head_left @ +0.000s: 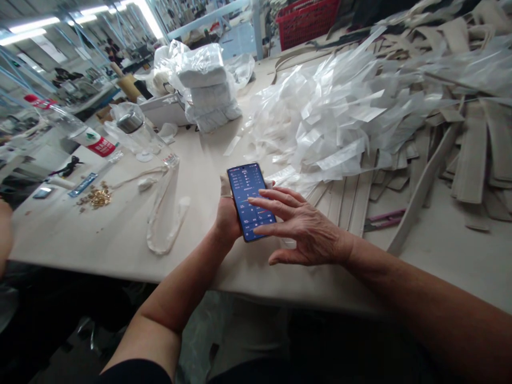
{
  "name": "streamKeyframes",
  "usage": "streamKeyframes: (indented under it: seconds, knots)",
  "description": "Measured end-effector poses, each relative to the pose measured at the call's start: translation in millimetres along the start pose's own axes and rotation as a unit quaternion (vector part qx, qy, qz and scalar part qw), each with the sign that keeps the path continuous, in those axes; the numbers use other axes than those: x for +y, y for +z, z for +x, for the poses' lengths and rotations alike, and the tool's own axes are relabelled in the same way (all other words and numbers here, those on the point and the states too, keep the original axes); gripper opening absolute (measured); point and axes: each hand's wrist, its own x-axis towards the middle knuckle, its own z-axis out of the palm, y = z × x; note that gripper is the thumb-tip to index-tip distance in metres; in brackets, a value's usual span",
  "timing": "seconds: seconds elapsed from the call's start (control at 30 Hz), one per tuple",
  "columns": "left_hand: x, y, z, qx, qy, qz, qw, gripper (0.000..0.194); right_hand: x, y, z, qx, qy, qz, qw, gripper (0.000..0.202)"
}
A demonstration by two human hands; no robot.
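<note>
A smartphone (245,200) with a lit blue screen showing rows of text and numbers rests in my left hand (229,217), which grips it from below and behind. A pale covering shows on one of that hand's fingers; the rest of the fingers are mostly hidden by the phone. Over the lower right part of the screen, my right hand (298,224) is spread with its fingers apart. Its fingertips overlap the screen, and I cannot tell whether they touch it. Behind the phone, clear plastic strips (320,122) lie heaped on the table (208,213).
Beige straps (472,152) pile up at the right, near pink-handled scissors (386,218). At the left are a plastic bottle (94,141), a glass jar (140,133) and small gold pieces (100,196). Wrapped white bundles (210,88) and a red basket (306,24) stand behind. Another person's arm (5,232) shows at the left edge.
</note>
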Motion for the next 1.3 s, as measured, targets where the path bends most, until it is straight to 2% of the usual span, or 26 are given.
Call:
streamKeyframes:
  seconds: [0.2,0.43,0.8,0.97,1.17,1.3]
  knots:
    - [-0.3,3.5,0.5,0.031,0.041,0.003,0.999,0.095,3.3,-3.1,0.0,0.014,-0.004,-0.017,1.000,0.048]
    - [0.0,3.5,-1.3,0.004,0.012,-0.010,1.000,0.104,0.0,-0.2,0.3,0.002,-0.009,0.001,1.000,0.048]
    - [3.8,3.1,1.1,0.031,0.055,-0.021,0.998,0.090,6.3,-11.1,-1.7,-0.003,0.003,-0.021,1.000,0.044]
    - [5.9,0.5,0.4,0.028,0.053,-0.015,0.998,0.096,5.1,-8.6,-1.5,-0.008,0.004,-0.013,1.000,0.044]
    - [1.9,0.3,-0.9,0.011,0.025,-0.005,1.000,0.100,-0.3,-0.2,-0.4,-0.026,-0.007,-0.011,1.000,0.052]
    - [0.4,0.2,-0.6,0.019,0.008,-0.016,1.000,0.102,-3.2,1.0,0.6,-0.036,-0.007,-0.006,0.999,0.051]
